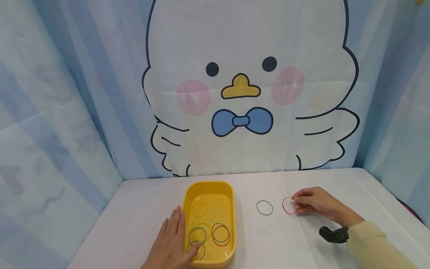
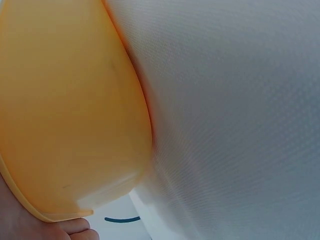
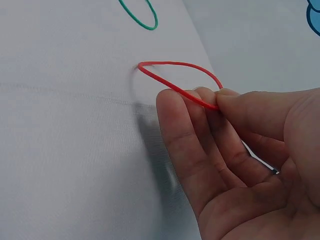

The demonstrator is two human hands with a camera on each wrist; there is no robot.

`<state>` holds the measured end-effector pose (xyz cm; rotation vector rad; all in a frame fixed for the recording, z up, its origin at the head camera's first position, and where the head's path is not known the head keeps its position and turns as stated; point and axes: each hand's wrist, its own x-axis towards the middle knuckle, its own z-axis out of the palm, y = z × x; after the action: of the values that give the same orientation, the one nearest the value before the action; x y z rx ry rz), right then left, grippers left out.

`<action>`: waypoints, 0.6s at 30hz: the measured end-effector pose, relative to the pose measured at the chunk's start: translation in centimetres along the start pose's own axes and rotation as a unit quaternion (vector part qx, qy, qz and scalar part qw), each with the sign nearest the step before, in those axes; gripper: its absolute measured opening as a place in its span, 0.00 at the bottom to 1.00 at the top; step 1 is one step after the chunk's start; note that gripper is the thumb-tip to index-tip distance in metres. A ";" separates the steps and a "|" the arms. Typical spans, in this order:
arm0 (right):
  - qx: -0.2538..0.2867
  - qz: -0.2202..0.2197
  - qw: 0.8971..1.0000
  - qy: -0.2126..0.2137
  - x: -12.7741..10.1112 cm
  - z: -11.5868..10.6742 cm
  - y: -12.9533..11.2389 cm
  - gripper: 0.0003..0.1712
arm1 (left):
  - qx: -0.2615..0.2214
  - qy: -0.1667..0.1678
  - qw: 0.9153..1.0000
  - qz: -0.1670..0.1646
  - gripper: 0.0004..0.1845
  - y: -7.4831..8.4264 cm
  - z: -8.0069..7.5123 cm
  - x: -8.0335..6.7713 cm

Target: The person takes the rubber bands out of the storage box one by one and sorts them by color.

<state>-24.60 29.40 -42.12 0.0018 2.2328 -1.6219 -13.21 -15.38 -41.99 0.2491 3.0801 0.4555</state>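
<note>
The left grip points forward, straight-fingered, while the right grip is pinched together

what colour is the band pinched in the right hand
The band in the right hand is red, seen best in the right wrist view.

head: bright, even, diffuse light; faint soft shadow beside yellow tub | left wrist: dimmer, greyer, tub orange-tinted, dull sheen near its lower end, tablecloth darkening rightward | right wrist: muted grey light; blurry-edged shadow below right hand; red band crisp
</note>
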 end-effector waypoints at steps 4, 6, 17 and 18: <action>-0.005 0.003 1.000 0.005 0.1 -0.1 0.4 0.23 | -0.001 -0.004 1.000 -0.002 0.54 0.1 -0.1 0.0; -0.016 0.002 1.000 0.011 0.1 -0.1 0.6 0.23 | -0.001 -0.005 1.000 -0.002 0.54 0.1 -0.1 0.0; -0.092 0.008 0.994 0.052 -0.2 -0.3 0.4 0.20 | -0.001 -0.001 1.000 0.001 0.54 0.1 -0.1 0.0; -0.098 0.010 0.994 0.056 -0.2 -0.4 0.4 0.20 | -0.001 0.000 1.000 0.002 0.54 0.1 0.0 0.0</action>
<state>-24.46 29.89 -42.30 0.0645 2.4601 -1.4186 -13.17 -15.32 -41.93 0.2548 3.0789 0.4591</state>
